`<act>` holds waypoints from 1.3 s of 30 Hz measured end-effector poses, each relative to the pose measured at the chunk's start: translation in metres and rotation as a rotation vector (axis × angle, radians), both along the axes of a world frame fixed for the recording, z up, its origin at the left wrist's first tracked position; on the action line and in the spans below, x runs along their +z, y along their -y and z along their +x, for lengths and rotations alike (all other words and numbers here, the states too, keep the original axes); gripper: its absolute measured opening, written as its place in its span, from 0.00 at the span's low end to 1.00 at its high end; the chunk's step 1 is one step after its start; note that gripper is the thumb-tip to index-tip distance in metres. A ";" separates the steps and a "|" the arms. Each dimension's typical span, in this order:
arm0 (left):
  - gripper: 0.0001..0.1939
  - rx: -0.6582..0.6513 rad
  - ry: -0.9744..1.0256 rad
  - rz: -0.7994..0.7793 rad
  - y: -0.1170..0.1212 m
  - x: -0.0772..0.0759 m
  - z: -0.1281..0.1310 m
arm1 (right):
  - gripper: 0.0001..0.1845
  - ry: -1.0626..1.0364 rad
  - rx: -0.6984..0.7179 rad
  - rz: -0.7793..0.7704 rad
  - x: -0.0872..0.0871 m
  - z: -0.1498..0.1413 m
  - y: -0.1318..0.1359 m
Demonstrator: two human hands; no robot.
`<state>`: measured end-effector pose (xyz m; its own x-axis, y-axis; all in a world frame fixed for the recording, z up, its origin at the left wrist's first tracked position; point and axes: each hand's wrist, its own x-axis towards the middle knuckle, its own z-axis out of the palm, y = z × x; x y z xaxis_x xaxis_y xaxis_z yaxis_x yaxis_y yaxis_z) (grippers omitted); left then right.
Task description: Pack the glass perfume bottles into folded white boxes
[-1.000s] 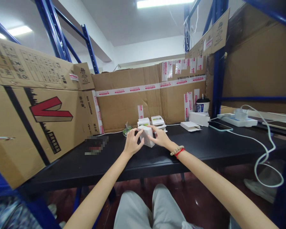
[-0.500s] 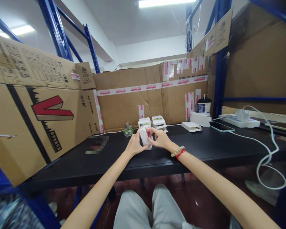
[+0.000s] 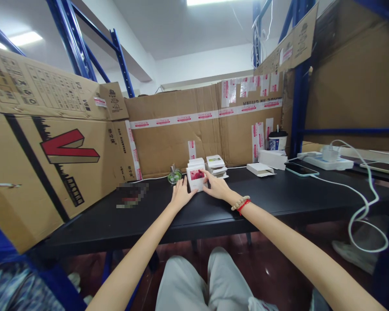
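- White box [image 3: 196, 183], seen from the head camera, the only view: it stands on the black table [image 3: 262, 196] with its pink picture facing the person, between the two hands and just in front of a stack of white boxes [image 3: 196, 162].
- One second ago a plain corner pointed this way; half a second ago only a bit of pink showed under the right fingers. Now the picture shows nearly whole, so I judge the turning to be largely done and the placing in hand.
- Left hand [image 3: 180, 195]: fingers spread along the box's left side, thumb by its lower front edge, loosely open and not closed round anything.
- Right hand [image 3: 216, 186]: index finger at the upper right edge, thumb lower down, partly curled. At this size I can't fairly tell whether it pinches the box or merely touches it.
- Around it: a green glass bottle [image 3: 174, 176], in plain sight, sits just left of the box; a second stack [image 3: 215, 161] of white boxes stands near, behind the right hand.
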<state>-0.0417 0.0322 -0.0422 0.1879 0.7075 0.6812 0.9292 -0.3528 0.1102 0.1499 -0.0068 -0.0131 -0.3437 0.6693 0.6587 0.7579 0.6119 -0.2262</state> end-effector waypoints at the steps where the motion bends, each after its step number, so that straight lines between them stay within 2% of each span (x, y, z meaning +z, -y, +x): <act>1: 0.35 0.010 -0.012 -0.035 -0.003 -0.001 -0.001 | 0.32 -0.002 -0.044 -0.017 0.000 0.000 0.000; 4: 0.31 0.002 -0.060 -0.155 -0.006 -0.002 -0.002 | 0.23 -0.007 -0.162 -0.062 0.000 0.001 0.000; 7: 0.30 -0.001 -0.074 -0.249 -0.006 0.000 -0.002 | 0.14 0.015 -0.200 -0.102 -0.002 0.001 -0.002; 13: 0.31 0.009 -0.102 -0.303 -0.004 0.005 0.002 | 0.07 0.123 -0.240 -0.171 -0.002 0.002 -0.003; 19: 0.30 0.081 -0.154 -0.443 0.003 0.019 0.011 | 0.10 0.228 -0.194 -0.235 0.003 0.004 0.000; 22: 0.28 0.068 -0.160 -0.462 0.004 0.022 0.012 | 0.13 0.246 -0.148 -0.232 0.003 0.004 0.000; 26: 0.25 0.032 -0.157 -0.471 0.004 0.022 0.010 | 0.15 0.211 -0.177 -0.253 0.003 0.004 0.000; 34: 0.22 0.052 -0.190 -0.369 0.008 0.024 0.014 | 0.16 0.179 -0.199 -0.276 0.001 0.004 -0.001; 39: 0.17 -0.040 -0.185 -0.254 0.011 0.027 0.016 | 0.17 0.175 -0.208 -0.251 0.002 0.004 -0.001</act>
